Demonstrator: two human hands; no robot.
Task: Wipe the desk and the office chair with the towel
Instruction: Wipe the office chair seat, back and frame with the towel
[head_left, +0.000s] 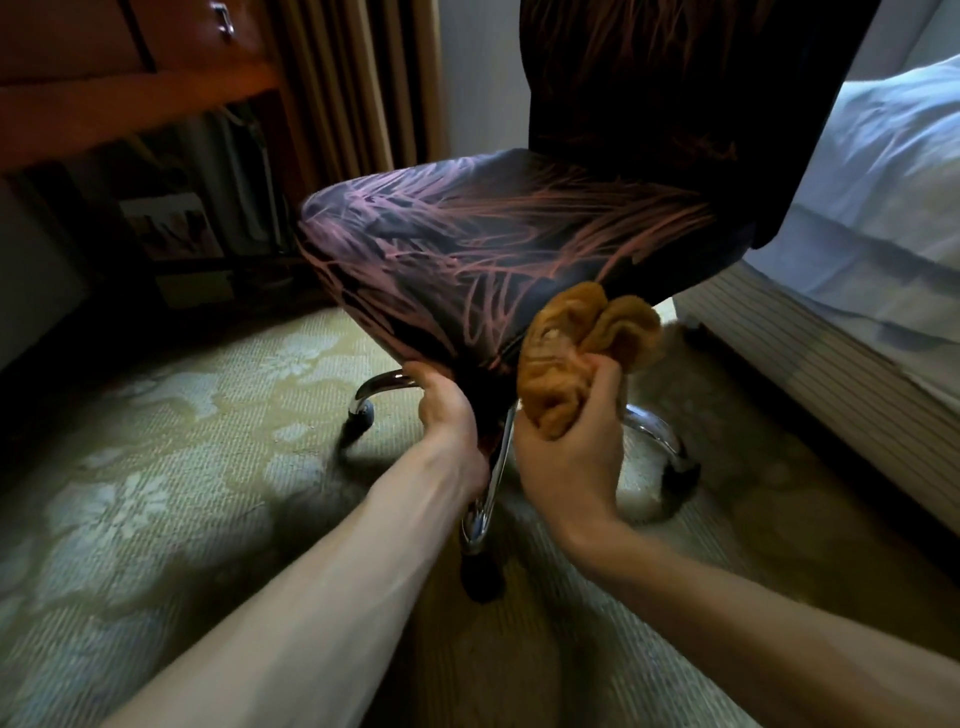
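Head camera looks down on the left hand (448, 413), its fingers curled round the near edge of the office chair (493, 244) seat, gripping the fabric there. Just to its right, the right hand (571, 452) is clenched tight on a bunched orange-brown terry towel (576, 353), whose fluffy folds press against the near right edge of the seat. The chair wears a smooth dark cover printed with pink palm fronds; curved chrome legs (485, 499) on black castors stand on pale floral carpet (156, 467). A reddish wooden desk (130, 104) sits far left, and a white-sheeted bed (883, 208) lies at right.
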